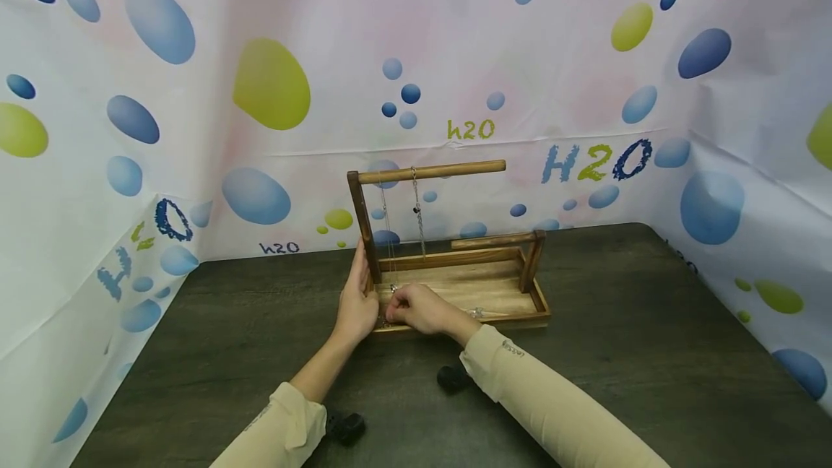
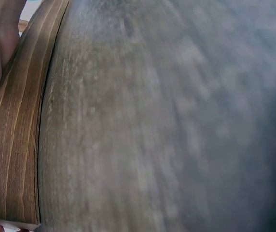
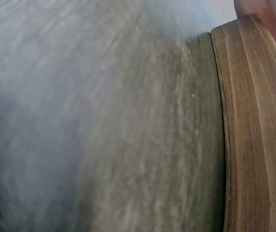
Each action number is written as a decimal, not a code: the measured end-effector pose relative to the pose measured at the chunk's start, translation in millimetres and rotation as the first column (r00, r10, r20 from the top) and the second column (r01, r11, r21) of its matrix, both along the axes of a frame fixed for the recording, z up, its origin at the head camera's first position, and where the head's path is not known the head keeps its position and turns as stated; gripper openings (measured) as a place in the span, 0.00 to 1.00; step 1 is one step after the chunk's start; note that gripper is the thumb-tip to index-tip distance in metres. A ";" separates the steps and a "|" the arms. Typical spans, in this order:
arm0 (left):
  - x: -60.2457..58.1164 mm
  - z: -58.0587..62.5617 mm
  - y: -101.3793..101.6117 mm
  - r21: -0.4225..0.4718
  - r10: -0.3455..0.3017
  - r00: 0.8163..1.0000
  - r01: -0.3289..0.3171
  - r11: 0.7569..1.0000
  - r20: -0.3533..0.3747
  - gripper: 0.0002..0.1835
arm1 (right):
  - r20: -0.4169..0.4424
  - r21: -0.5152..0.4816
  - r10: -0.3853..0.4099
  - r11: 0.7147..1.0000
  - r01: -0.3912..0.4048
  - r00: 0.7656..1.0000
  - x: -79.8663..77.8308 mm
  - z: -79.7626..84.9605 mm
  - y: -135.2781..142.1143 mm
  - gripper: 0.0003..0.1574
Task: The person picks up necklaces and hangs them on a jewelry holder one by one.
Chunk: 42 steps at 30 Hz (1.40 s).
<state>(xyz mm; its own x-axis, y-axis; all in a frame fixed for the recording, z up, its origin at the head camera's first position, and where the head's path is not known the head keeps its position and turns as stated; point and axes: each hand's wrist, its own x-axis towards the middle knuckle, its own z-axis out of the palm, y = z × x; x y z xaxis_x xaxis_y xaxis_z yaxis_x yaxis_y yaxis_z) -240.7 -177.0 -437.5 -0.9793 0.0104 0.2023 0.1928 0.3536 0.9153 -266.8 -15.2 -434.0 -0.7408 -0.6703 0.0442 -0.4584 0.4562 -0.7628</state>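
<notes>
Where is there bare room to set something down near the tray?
Bare tabletop lies between the tray's right end and the backdrop, and left of the left hand. Within the tray, some floor shows between the right hand and right post. The tray's left end is crowded: both hands, plus two chains hanging from the long bar.

A dark table (image 1: 617, 352) — wood-grained, seemingly — stands before white bubble-printed sheeting (image 1: 552, 78).

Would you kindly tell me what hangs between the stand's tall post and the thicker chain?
A thin chain hangs from the bar between the tall post and the thicker chain, as the head view shows.
</notes>
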 end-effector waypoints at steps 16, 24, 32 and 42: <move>1.9 -5.0 -2.7 -0.007 0.001 1.000 -0.001 1.000 0.007 0.56 | 0.124 -0.104 -0.033 0.994 0.046 0.992 0.6 -7.7 4.6 0.10; 2.5 -5.5 -4.6 -0.002 0.002 1.000 -0.002 1.000 0.016 0.55 | 0.313 -0.294 -0.065 0.942 0.162 0.947 -3.4 -11.6 6.3 0.12; 0.2 -5.5 -3.1 0.005 0.001 1.000 -0.001 1.000 0.002 0.56 | 0.514 -0.454 -0.007 0.846 0.279 0.858 -5.6 -8.2 9.7 0.18; -4.0 0.1 -2.2 -0.002 0.004 1.000 -0.004 1.000 0.004 0.56 | 0.549 -0.477 -0.023 0.812 0.335 0.836 -9.2 4.0 11.0 0.19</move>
<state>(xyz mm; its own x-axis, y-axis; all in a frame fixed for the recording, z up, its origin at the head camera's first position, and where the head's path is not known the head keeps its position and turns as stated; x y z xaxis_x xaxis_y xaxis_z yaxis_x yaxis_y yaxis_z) -244.7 -179.2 -437.4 -0.9800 0.0066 0.1987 0.1880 0.3562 0.9153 -276.0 -4.2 -430.0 -0.8630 -0.5021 -0.0564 0.1018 -0.0635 -0.9928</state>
